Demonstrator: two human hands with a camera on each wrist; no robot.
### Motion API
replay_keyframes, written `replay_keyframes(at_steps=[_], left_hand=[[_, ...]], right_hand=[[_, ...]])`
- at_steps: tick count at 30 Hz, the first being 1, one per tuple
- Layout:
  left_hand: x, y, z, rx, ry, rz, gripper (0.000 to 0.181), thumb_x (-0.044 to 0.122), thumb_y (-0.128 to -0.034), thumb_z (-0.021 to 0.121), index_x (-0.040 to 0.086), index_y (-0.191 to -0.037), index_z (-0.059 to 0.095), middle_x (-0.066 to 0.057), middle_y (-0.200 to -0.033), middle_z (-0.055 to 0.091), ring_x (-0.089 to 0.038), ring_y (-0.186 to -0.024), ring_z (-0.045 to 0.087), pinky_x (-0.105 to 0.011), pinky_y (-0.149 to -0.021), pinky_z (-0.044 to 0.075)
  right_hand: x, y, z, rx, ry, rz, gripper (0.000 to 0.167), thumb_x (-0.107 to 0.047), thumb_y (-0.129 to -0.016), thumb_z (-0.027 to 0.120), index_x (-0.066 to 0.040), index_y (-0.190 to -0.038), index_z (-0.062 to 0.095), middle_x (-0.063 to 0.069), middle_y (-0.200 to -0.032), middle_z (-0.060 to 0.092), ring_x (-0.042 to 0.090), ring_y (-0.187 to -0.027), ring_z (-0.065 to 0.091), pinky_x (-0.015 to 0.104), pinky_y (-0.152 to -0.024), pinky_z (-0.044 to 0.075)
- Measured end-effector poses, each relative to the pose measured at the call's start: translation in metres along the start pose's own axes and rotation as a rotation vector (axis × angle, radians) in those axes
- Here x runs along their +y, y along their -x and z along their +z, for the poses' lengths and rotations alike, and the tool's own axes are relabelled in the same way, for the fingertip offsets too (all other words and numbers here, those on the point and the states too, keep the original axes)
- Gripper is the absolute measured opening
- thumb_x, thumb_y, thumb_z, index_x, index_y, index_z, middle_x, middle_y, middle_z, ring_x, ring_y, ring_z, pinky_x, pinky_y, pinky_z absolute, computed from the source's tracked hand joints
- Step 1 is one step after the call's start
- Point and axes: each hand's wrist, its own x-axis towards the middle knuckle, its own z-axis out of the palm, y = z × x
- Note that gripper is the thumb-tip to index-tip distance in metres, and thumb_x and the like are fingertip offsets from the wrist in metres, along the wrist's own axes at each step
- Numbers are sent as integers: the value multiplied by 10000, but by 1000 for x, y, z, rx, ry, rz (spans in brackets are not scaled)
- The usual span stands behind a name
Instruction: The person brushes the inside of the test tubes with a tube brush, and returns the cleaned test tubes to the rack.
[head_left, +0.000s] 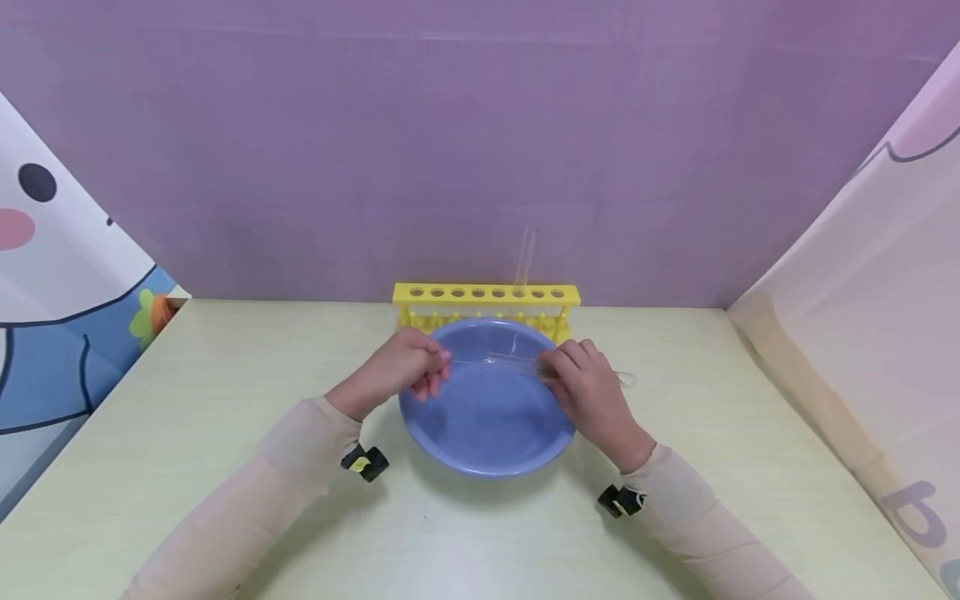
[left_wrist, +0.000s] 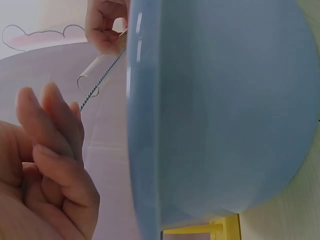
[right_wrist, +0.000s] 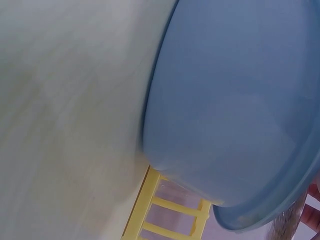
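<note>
Over a blue basin [head_left: 487,433], my right hand [head_left: 592,392] grips a clear test tube [head_left: 510,358] that lies nearly level. Its mouth faces left, and its rounded end sticks out to the right of the hand. Brown bristles of a test tube brush [right_wrist: 287,222] show inside the tube beside the right fingers. The brush's twisted wire handle [left_wrist: 102,79] comes out of the mouth. My left hand [head_left: 408,364] pinches this wire near its left end, above the basin's left rim. The wire's tip is hidden by the left fingers.
Behind the basin stands a yellow test tube rack [head_left: 486,294] with a row of holes. Another clear tube [head_left: 527,254] stands upright at its right part. The pale table [head_left: 262,375] ends at a purple backdrop [head_left: 480,150], with printed cloths at both sides.
</note>
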Motion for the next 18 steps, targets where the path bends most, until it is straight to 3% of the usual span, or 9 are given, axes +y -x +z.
replay_keyframes(at_steps=[18], left_hand=[[1,-4,7,-22,6,-13,291,94,-929,478,-96,-760,619,-54,-527,549,-129,-420,487,-270,-466,454]], right_hand=[[-5,-6,2,14,-1,8,310,-42,-727,782,-47,-992,622,45,-866,562,208,-761,448,304,-632,360]])
